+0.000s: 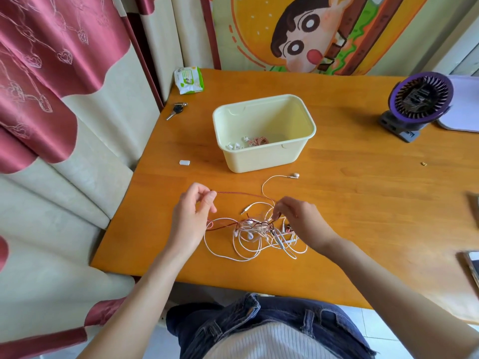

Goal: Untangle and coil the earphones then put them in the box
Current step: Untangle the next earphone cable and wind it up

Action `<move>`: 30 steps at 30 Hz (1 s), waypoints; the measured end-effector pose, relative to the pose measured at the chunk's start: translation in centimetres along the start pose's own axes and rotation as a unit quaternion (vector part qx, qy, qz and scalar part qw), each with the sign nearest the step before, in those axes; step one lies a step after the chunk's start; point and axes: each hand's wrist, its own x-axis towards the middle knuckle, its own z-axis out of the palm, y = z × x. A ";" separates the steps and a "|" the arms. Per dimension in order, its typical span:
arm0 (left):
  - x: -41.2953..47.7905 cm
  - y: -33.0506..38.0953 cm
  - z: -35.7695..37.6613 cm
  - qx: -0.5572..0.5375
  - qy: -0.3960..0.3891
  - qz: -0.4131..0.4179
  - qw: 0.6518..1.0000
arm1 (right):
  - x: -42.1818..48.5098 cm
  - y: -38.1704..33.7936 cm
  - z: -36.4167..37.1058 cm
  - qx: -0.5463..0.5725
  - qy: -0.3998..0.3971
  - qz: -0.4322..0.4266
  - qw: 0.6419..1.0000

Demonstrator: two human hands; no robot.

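The table [363,203] is varnished wood, smooth with a soft sheen. At 12 o'clock, the box [259,160] is smooth pale plastic. The white cords [255,229] look slick, the red cord [238,194] braided. At 10 o'clock are a metal key [174,111] and a glossy satin curtain [39,73].

Both hands [193,216] [302,220] pinch tangled earphones [259,235] (red cord [239,194] taut) near box [261,158].

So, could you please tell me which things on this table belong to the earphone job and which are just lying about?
For the job: tangled earphones, pinched by the right hand; red cord, pinched by the left hand; cream box; coiled earphones inside it.
Lying about: keys; wipes pack; purple fan; small white piece; phone.
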 end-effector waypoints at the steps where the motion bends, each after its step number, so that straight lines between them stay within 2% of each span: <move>1: -0.1 -0.2 0.0 0.014 -0.001 -0.002 1.000 | 0.1 -0.5 -0.2 0.031 0.038 -0.019 0.999; 4: -0.3 0.1 0.1 0.023 -0.008 0.005 1.000 | 0.2 -2.7 -0.9 0.132 0.123 -0.068 0.981; 7: -0.6 0.9 0.3 -0.053 -0.044 -0.010 0.998 | 0.5 -5.0 -1.6 0.183 0.161 -0.107 0.964; 9: -0.7 1.3 0.4 -0.075 -0.039 -0.019 0.996 | 0.9 -5.2 -2.0 0.159 0.155 -0.108 0.969; 13: -0.1 2.4 -1.0 -0.154 0.007 -0.049 0.987 | 1.8 -2.0 -2.2 0.027 0.108 -0.046 0.993; 16: 0.3 3.5 -2.7 -0.272 -0.013 -0.068 0.960 | 1.8 1.5 -1.6 -0.046 0.077 0.013 0.996; 19: 0.3 4.8 -3.7 -0.386 -0.050 -0.040 0.920 | 1.4 3.6 -0.9 -0.050 0.056 0.045 0.996; 21: 0.4 5.1 -4.1 -0.417 -0.067 -0.018 0.906 | 1.1 4.0 -0.7 -0.038 0.054 0.061 0.996; 23: 0.7 4.9 -4.3 -0.361 -0.071 0.007 0.930 | 1.1 4.2 -0.8 -0.039 0.061 0.075 0.995; 26: 1.5 3.3 -4.3 -0.096 -0.034 0.076 0.992 | 1.9 3.9 -2.0 -0.112 0.109 0.067 0.985; 28: 2.0 1.4 -4.4 0.086 -0.040 0.079 0.992 | 2.6 3.2 -3.6 -0.153 0.162 0.055 0.973; 30: 2.0 -0.8 -4.7 0.238 -0.089 0.035 0.967 | 3.3 2.0 -5.4 -0.174 0.208 0.047 0.961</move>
